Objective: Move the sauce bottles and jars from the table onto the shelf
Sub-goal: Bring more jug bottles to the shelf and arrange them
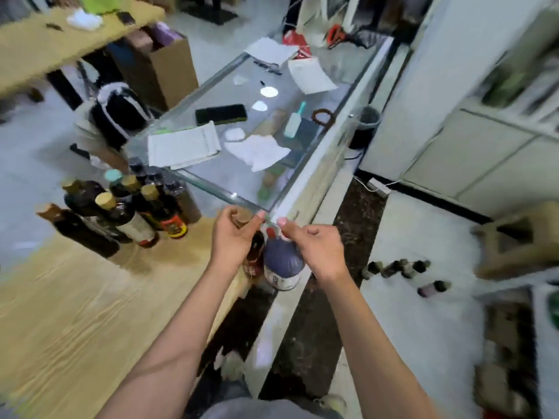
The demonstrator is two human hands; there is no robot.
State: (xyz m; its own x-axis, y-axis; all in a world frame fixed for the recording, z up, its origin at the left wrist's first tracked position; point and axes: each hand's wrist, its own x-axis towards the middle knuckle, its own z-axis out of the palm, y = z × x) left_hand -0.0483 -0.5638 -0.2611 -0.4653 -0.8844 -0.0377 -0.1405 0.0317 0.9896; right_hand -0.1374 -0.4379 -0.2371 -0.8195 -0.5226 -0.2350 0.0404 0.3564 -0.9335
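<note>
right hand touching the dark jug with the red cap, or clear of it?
Touching. Head view: the right hand curls over the neck of the dark jug by its red cap, fingers on it, no gap. The left hand grips a brown bottle beside it.

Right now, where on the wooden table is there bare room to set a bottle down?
The wooden table is bare near you, left of the left hand. Its far corner is crowded with the bottle cluster. The glass counter carries papers.

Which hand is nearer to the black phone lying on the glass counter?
Left. The left hand, gripping a gold-capped bottle, is below the phone and slightly to its right; the right hand is farther right, holding the dark jug.
</note>
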